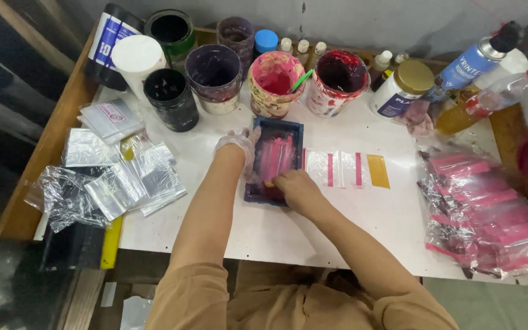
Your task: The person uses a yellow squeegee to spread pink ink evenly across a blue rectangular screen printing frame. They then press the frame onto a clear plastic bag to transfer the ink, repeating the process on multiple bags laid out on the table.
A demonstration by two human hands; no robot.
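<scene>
A small dark blue printing frame [274,128] with pink ink on its mesh lies on the white table [288,226]. My left hand [237,149], in a thin clear glove, rests on the frame's left edge and holds it down. My right hand [296,188] is closed on a small squeegee [269,183] with a yellowish edge at the frame's near end. Just right of the frame lie clear plastic pouches [337,169] with pink stripes and one yellow strip [377,170].
Open ink pots stand along the back: black [170,98], purple [214,76], pink [275,82], red [337,81]. Bottles and a jar [402,87] sit back right. Blank clear pouches [117,177] pile on the left, printed pink ones [490,214] on the right.
</scene>
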